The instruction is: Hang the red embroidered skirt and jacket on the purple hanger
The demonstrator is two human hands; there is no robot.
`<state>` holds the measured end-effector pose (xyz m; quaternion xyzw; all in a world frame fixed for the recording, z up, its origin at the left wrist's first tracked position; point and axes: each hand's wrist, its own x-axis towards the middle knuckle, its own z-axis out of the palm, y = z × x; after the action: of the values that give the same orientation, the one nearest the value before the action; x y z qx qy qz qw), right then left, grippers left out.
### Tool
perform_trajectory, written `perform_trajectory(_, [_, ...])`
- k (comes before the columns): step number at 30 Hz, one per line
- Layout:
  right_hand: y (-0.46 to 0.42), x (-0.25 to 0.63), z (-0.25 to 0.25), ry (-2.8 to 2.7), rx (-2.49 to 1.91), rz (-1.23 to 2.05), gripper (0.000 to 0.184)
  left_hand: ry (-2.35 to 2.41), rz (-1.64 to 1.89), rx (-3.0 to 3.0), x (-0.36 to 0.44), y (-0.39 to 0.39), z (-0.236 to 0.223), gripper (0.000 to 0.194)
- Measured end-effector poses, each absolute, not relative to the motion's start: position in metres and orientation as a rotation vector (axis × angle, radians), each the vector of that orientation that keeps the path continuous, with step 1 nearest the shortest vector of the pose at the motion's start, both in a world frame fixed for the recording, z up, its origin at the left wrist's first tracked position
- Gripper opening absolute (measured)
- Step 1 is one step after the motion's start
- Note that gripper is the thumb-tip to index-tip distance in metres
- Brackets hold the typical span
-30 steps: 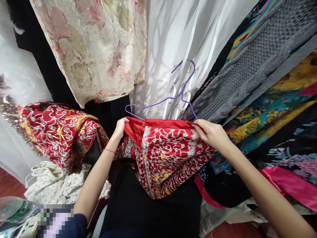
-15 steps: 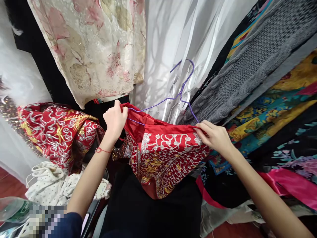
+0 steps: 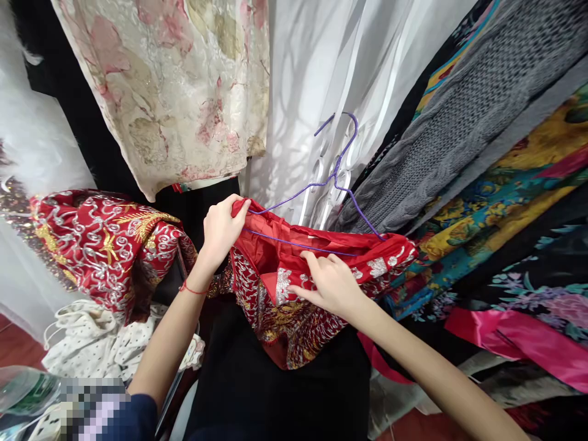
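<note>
A red garment (image 3: 294,312) with silver and gold embroidery is draped over a purple wire hanger (image 3: 337,174), whose lower bar shows inside the red lining. My left hand (image 3: 223,229) is closed on the garment's upper edge at the left end of the hanger. Over the front edge, my right hand (image 3: 328,282) has its thumb and index finger apart, touching the cloth; its other fingers are partly hidden. The garment's right end sits over the hanger's right arm. Below it is black cloth (image 3: 275,398) in front of me.
A matching red embroidered garment (image 3: 105,245) lies at left above dotted white cloth (image 3: 82,343). A floral cream cloth (image 3: 184,92) hangs behind. At right hang a grey knit (image 3: 482,110) and patterned clothes (image 3: 519,184). White curtain (image 3: 298,73) backs the hanger.
My right hand has left the hanger's right end and moved left to the garment's front edge. My left hand has shifted slightly right and down, still gripping. The garment now covers the hanger's right end.
</note>
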<state>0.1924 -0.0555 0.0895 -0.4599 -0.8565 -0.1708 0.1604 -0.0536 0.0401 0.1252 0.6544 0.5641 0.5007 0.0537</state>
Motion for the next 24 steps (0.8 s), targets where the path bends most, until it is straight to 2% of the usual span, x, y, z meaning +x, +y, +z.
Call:
perform_trajectory(4, [-0.052, 0.156, 0.084, -2.547, -1.373, 0.047, 0.055, 1.494, 1.634, 1.841, -0.063, 0.043, 0.122, 0.030])
perform_trajectory(7, [-0.062, 0.144, 0.077, -2.807, -0.930, 0.387, 0.026, 1.428, 1.694, 1.759, -0.070, 0.046, 0.119, 0.030])
perform_trajectory(9, [-0.073, 0.141, 0.073, -2.920, -0.535, 0.220, 0.009, 1.446, 1.707, 1.739, -0.073, 0.048, 0.118, 0.029])
perform_trajectory(13, [-0.087, 0.140, 0.071, -2.761, -0.237, -0.502, 0.014, 1.464, 1.696, 1.750, -0.072, 0.050, 0.117, 0.026])
perform_trajectory(17, [-0.095, 0.140, 0.074, -2.712, -0.188, -0.528, 0.034, 1.464, 1.671, 1.748, -0.072, 0.051, 0.116, 0.024])
perform_trajectory(21, [-0.105, 0.142, 0.081, -2.635, -0.007, -0.639, 0.023, 1.484, 1.646, 1.757, -0.074, 0.049, 0.119, 0.024])
perform_trajectory(24, [-0.102, 0.149, 0.100, -2.474, -0.041, -0.686, 0.037, 1.514, 1.591, 1.791, -0.075, 0.045, 0.122, 0.025])
